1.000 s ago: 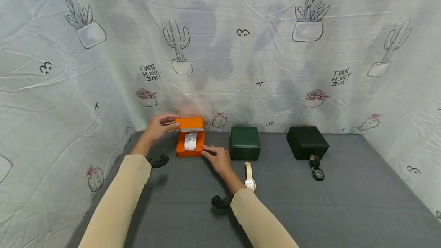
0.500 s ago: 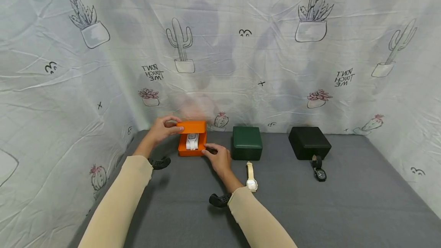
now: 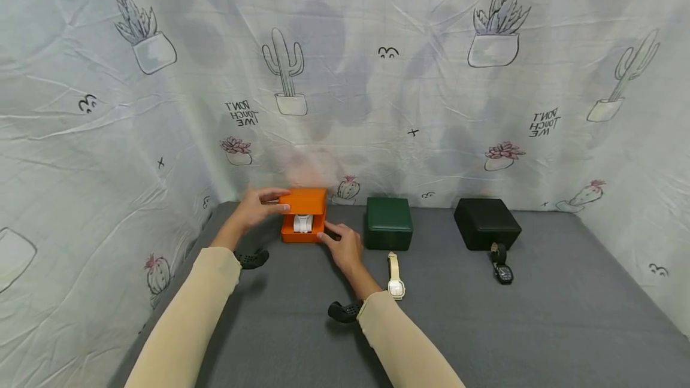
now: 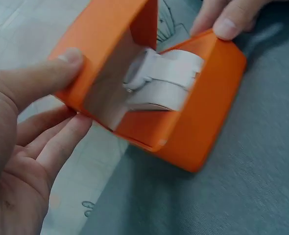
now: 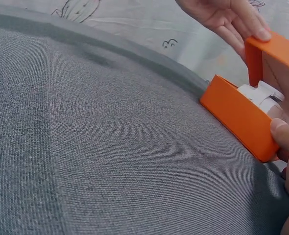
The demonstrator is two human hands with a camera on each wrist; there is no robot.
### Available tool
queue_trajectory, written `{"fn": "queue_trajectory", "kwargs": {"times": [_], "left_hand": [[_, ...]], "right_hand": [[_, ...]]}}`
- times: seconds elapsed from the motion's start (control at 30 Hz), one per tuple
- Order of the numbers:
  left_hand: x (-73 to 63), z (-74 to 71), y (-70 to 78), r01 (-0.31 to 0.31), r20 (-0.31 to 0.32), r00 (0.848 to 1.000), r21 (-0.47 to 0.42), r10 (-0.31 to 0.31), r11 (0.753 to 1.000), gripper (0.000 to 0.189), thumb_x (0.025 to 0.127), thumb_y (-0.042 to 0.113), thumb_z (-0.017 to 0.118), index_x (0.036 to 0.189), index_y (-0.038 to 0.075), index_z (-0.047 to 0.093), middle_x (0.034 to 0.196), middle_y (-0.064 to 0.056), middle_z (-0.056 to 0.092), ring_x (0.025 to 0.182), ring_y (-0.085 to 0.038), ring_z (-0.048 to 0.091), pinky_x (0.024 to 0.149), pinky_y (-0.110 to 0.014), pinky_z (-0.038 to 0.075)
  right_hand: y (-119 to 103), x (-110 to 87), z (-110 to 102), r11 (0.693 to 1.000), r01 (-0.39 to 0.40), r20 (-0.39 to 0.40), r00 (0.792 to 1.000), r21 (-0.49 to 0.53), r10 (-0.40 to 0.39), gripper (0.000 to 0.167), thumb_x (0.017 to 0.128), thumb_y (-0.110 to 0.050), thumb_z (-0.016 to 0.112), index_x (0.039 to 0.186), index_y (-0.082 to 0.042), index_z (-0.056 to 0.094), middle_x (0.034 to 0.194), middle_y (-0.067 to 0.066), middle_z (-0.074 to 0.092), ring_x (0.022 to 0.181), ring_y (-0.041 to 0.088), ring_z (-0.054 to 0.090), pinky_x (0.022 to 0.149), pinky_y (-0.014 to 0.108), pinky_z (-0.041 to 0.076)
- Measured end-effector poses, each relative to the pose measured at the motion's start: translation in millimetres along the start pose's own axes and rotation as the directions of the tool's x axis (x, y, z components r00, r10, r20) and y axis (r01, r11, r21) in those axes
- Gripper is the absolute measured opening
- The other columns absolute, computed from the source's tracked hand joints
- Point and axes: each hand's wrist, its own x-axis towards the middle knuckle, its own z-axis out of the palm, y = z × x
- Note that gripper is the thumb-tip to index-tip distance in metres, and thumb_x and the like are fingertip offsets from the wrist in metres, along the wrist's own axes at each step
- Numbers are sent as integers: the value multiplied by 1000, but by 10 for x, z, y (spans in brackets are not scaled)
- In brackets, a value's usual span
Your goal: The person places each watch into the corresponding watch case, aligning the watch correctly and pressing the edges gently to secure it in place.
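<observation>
An orange watch box [image 3: 290, 236] stands at the back left of the grey surface, its lid [image 3: 304, 201] partly lowered. Inside it sits a white watch [image 4: 171, 81] wrapped round a white cushion, its upper part under the lid in the head view. My left hand [image 3: 256, 208] pinches the lid's left side, thumb on the outer face and fingers behind the edge. At the base's front right corner, my right hand [image 3: 347, 249] grips the wall between thumb and fingers; the thumb [image 5: 284, 132] shows on the front wall.
Right of the orange box stands a closed green box [image 3: 389, 223], with a cream-strapped watch [image 3: 396, 286] before it. Farther right is a closed black box [image 3: 487, 223], a black watch [image 3: 504, 273] lying at its front. A printed cloth [image 3: 345, 76] hangs close behind the boxes.
The orange lid has tipped forward and down, covering more of the white watch. My left hand has moved with it; my right hand has stayed at the base's corner.
</observation>
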Motion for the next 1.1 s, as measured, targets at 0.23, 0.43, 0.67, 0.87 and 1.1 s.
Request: {"fn": "queue_trajectory", "kwargs": {"times": [0.23, 0.43, 0.67, 0.87, 1.1], "left_hand": [[-84, 78, -116, -5, 4, 1000, 4, 5, 1000, 49, 85, 24, 75, 131, 14, 62, 142, -10, 54, 124, -30, 58, 97, -44, 52], [-125, 99, -133, -25, -13, 1000, -8, 25, 1000, 50, 85, 24, 75, 131, 13, 61, 142, -12, 54, 122, -31, 59, 97, -46, 51], [-128, 122, -192, -36, -43, 998, 3, 36, 999, 48, 82, 24, 77, 127, 12, 65, 141, -11, 55, 120, -29, 61, 95, -42, 53], [-145, 144, -253, -16, -61, 998, -7, 16, 1000, 48, 80, 27, 78, 125, 15, 66, 142, -8, 55, 121, -27, 61, 93, -40, 54], [-151, 161, -293, -10, -72, 997, -37, 7, 999, 49, 78, 24, 80, 124, 14, 67, 144, -6, 52, 121, -26, 61, 90, -34, 55]], "right_hand": [[5, -13, -2, 1000, 2, -10, 1000, -17, -2, 38, 85, -40, 72, 120, -26, 70, 104, -1, 73, 96, 21, 67, 76, 36, 51], [4, -4, 3, 1000, -9, -3, 1000, -11, 9, 39, 85, -41, 72, 121, -26, 69, 104, -1, 72, 97, 20, 66, 80, 37, 52], [15, -5, 10, 1000, -3, 10, 1000, -22, 3, 40, 86, -40, 71, 123, -26, 68, 106, -2, 72, 100, 20, 66, 85, 39, 52], [30, -5, 22, 1000, 9, 8, 1000, -24, -9, 40, 85, -40, 71, 123, -26, 68, 105, -2, 72, 99, 20, 66, 84, 39, 51], [33, -1, 31, 1000, 2, 17, 1000, -22, -1, 42, 86, -40, 71, 125, -25, 66, 108, 0, 72, 100, 20, 65, 85, 39, 51]]}}
